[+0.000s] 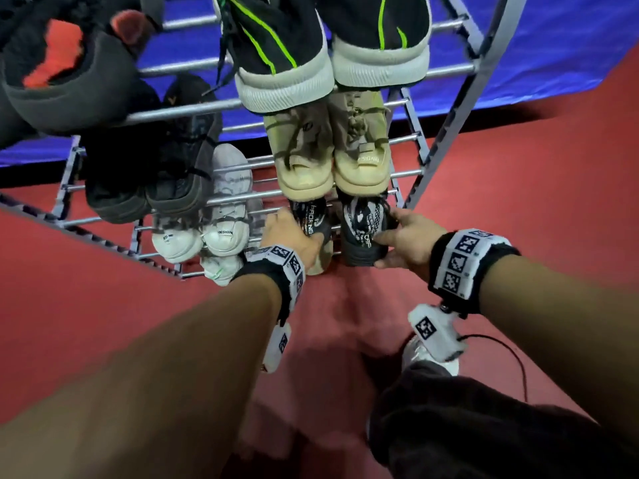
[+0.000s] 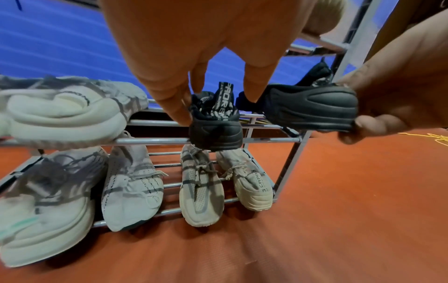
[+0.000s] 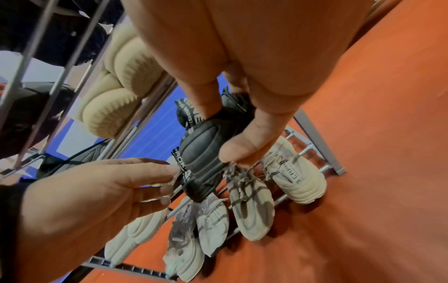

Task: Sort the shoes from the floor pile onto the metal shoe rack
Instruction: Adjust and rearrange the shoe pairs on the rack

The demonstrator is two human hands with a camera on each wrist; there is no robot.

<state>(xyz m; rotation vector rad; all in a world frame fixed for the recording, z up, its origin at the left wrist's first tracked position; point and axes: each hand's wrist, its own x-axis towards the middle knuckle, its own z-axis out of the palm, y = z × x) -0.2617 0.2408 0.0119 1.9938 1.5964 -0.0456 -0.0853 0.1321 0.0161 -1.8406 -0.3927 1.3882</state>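
Note:
Two black shoes with white lettering are at a lower tier of the metal shoe rack (image 1: 193, 108). The left black shoe (image 1: 311, 219) rests on the bars, and my left hand (image 1: 290, 219) touches its side with straight fingers (image 2: 177, 111). My right hand (image 1: 390, 229) grips the right black shoe (image 1: 363, 233) by its end, thumb (image 3: 242, 151) under and fingers over, holding it level beside the first shoe (image 2: 215, 130). In the left wrist view the gripped shoe (image 2: 310, 109) hangs slightly above the bars.
Black-and-green shoes (image 1: 328, 46) and a dark shoe with an orange lining (image 1: 62, 63) fill the top tier. Below sit a beige pair (image 1: 332, 160), a black pair (image 1: 155, 167) and a white pair (image 1: 221, 216). Pale shoes (image 2: 201, 191) line the lowest tier. A blue mat stands behind; the floor is red.

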